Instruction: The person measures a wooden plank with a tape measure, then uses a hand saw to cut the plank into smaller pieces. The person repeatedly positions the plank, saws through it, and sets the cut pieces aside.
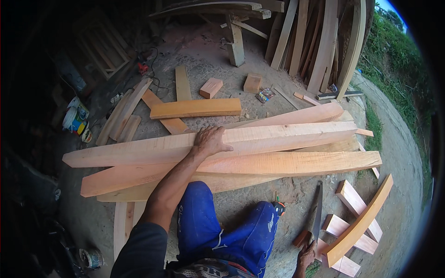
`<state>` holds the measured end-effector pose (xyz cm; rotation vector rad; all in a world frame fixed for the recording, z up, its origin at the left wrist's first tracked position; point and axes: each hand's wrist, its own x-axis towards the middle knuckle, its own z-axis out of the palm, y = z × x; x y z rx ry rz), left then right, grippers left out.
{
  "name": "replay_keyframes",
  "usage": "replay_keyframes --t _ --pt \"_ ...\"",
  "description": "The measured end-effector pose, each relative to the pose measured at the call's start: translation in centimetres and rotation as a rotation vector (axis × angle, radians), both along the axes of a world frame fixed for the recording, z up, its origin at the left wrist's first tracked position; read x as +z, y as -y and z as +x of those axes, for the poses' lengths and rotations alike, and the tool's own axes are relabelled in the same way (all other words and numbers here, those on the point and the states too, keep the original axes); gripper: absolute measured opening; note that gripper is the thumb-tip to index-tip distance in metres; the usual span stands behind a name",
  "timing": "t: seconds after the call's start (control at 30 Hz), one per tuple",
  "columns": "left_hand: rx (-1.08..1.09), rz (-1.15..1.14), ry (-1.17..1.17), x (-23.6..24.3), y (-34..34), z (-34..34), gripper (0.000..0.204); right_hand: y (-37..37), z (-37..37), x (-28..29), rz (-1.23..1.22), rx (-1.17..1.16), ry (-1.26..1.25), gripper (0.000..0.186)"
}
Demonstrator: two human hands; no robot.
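Across the pile in front of me lies a long, pale wooden beam [282, 134]. My left hand [211, 140] presses on its middle, fingers curled over the far edge and thumb stretched to the right. Low on the right, my right hand [306, 257] is closed around the wooden handle of a handsaw [318, 211]. The blade points up and away from me, apart from the beam. Another pale beam [296, 163] lies just nearer than the held one, crossing the pile at a slight angle.
Short blocks [354, 204] and a curved orange board [361, 222] lie right of the saw. A tape measure [278, 207] is by my right knee. Beyond the pile are an orange plank [194, 108] and two blocks [211, 88]. Tall boards [324, 46] lean at the back right.
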<state>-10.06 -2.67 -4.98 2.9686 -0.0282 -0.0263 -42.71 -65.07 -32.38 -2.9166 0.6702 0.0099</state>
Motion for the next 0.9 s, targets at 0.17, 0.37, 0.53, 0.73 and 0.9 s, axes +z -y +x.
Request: replay_keyframes --t 0.17,0.37,0.53,0.73,0.9 --pt "0.051 0.039 0.012 -0.9 -0.6 0.8 0.103 -4.7 -0.4 10.9 0.858 -0.215 0.220 0.078" --pt "0.052 0.002 0.020 -0.6 0.1 0.3 0.093 -16.8 -0.8 28.3 1.180 0.110 0.722 0.058" --pt "0.028 -0.030 0.044 -0.1 0.7 -0.5 0.086 -21.5 1.1 32.1 0.898 0.368 0.919 0.078" --pt "0.017 -0.044 -0.056 -0.2 0.6 1.7 0.093 -24.4 4.5 29.5 0.970 0.251 1.104 0.076" --pt "0.059 -0.083 -0.071 -0.4 0.5 2.4 0.097 -29.0 6.8 27.3 1.386 0.240 0.748 0.074"
